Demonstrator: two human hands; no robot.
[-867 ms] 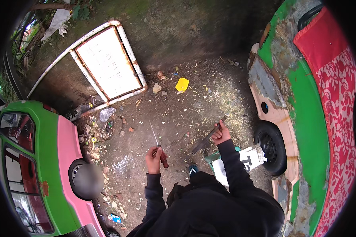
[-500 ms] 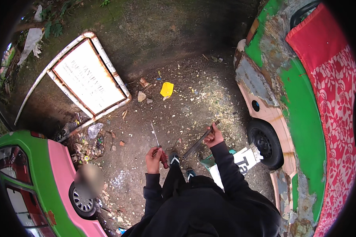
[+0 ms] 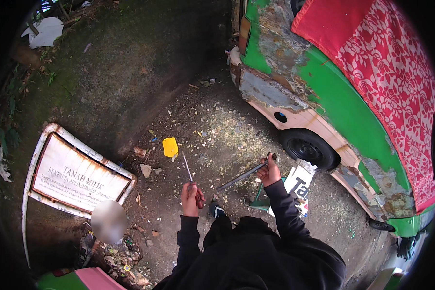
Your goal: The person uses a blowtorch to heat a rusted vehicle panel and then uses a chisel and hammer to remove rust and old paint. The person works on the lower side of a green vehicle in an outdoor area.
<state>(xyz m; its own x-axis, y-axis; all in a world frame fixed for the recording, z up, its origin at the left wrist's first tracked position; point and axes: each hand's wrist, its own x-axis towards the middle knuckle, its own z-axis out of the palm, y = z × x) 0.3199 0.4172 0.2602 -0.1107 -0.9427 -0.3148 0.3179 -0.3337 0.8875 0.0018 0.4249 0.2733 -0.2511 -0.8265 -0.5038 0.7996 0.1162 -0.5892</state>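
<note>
My left hand (image 3: 189,199) is closed around the dark red handle of a screwdriver (image 3: 187,166). Its long thin shaft points away from me, above the ground. My right hand (image 3: 270,172) grips a long dark metal bar (image 3: 239,180) close to its thicker far end. The bar slants down to the left, its other end free in the air between my hands. The tools are apart. Below my right forearm lie a white printed sheet (image 3: 297,186) and a green object (image 3: 260,200), partly hidden by the sleeve.
A rusty green and pink car body (image 3: 319,123) with a black wheel (image 3: 310,150) stands at right, under a red patterned cloth (image 3: 382,63). A rusty framed sign (image 3: 72,174) leans at left. A yellow scrap (image 3: 170,147) lies among rubble. Another car (image 3: 94,279) shows lower left.
The whole view has turned: the sign now sits lower left, the left car is mostly out of sight, and more of the right car shows. Both hands keep their tools.
</note>
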